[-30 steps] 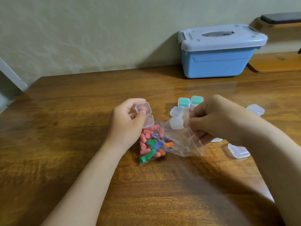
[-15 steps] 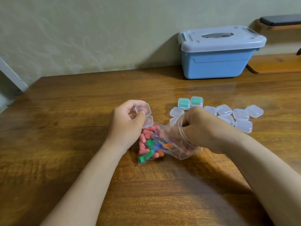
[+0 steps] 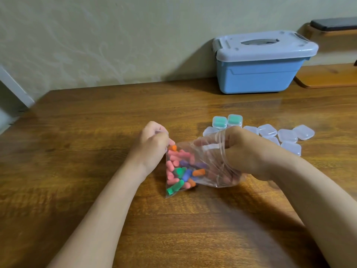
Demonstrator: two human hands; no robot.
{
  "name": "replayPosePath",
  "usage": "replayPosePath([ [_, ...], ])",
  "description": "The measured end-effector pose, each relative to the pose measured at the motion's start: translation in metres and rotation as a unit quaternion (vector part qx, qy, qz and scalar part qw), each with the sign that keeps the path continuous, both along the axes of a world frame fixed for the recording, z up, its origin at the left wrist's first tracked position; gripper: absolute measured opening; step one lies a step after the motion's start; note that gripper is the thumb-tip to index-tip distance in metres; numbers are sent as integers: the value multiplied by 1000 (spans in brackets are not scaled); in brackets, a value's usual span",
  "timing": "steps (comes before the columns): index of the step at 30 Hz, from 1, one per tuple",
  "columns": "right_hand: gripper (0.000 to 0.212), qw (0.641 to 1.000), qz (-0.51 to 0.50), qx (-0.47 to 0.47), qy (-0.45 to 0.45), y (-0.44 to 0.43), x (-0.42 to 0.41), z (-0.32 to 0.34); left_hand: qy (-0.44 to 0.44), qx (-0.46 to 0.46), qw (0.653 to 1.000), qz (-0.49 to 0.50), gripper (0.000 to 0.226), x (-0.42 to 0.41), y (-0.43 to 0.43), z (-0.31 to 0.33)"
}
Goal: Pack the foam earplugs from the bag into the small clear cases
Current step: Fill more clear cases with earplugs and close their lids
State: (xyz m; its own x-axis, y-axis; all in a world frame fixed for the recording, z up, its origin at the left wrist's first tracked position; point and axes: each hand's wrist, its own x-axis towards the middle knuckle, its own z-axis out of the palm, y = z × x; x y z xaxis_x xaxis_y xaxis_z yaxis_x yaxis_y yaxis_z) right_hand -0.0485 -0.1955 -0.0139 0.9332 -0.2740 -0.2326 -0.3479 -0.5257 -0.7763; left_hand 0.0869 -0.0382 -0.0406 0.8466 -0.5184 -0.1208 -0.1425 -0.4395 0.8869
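Observation:
A clear plastic bag (image 3: pixel 204 151) lies on the wooden table (image 3: pixel 92 144), holding several foam earplugs (image 3: pixel 181 171) in pink, green, blue, purple and orange. My left hand (image 3: pixel 152 146) is closed at the bag's upper left corner, and a sliver of a small clear case shows under its fingers. My right hand (image 3: pixel 245 151) is pushed into the bag's mouth, its fingers blurred behind the plastic near the earplugs. Behind the hands, two shut cases with green earplugs (image 3: pixel 219 121) stand beside several empty clear cases (image 3: pixel 287 135).
A blue storage box (image 3: pixel 257 74) with a grey lid stands at the back right against the wall. A low wooden shelf (image 3: pixel 328 76) lies to its right. The table's left edge runs off at the far left.
My right hand has gone from holding the bag's mouth to reaching inside it. My left hand turned down onto the bag's corner, so the open case it held is now mostly hidden.

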Motion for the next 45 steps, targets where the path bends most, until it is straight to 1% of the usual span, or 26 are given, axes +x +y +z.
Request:
replayPosePath([
  [1,19,1000,-2,0,-4,-1,0,-1,6,17,1000,-18,26,-1,1,3],
  [3,18,1000,-12,16,-7,-3,1,-2,-6,56,998,-41,24,-4,2,6],
  [5,15,997,-28,69,-3,-1,0,-1,-35,90,994,-45,22,-4,3,5],
  [7,10,993,-34,107,-18,1,0,0,-51,95,993,-49,25,-4,3,3],
  [8,11,993,-35,106,-24,1,1,-1,-53,90,993,-50,25,-5,3,3],
  [11,12,996,-30,76,-29,-3,4,-9,-53,63,995,-53,22,-6,3,2],
  [14,11,999,3,25,-28,-4,5,-15,-48,36,996,-64,18,-9,1,2],
  [17,11,998,21,-8,-58,-2,5,-17,-34,21,996,-75,18,-8,1,1],
  [19,10,995,28,-26,-92,2,6,-18,-19,6,997,-81,20,-8,1,1],
  [21,12,990,35,-67,-123,3,7,-20,-3,-11,996,-86,26,-9,0,2],
  [23,16,987,36,-90,-132,3,9,-21,6,-20,996,-89,31,-10,0,2],
  [25,22,986,40,-95,-132,2,9,-21,9,-24,996,-87,31,-10,0,1],
  [29,14,990,46,-59,-120,-2,3,-11,5,-27,997,-68,26,-6,1,-1],
  [32,16,993,50,-33,-100,-8,-2,-1,-11,-26,998,-50,21,-4,0,-4],
  [38,18,996,40,-67,-51,-19,-4,2,-49,-16,999,16,18,0,1,-2],
  [41,16,993,21,-107,-45,-21,-3,0,-58,-3,998,33,13,2,2,-2],
  [42,15,993,20,-102,-48,-20,-3,1,-62,6,998,32,9,2,3,-1],
  [45,15,997,45,-43,-38,-18,-6,4,-93,48,994,13,3,5,7,0],
])
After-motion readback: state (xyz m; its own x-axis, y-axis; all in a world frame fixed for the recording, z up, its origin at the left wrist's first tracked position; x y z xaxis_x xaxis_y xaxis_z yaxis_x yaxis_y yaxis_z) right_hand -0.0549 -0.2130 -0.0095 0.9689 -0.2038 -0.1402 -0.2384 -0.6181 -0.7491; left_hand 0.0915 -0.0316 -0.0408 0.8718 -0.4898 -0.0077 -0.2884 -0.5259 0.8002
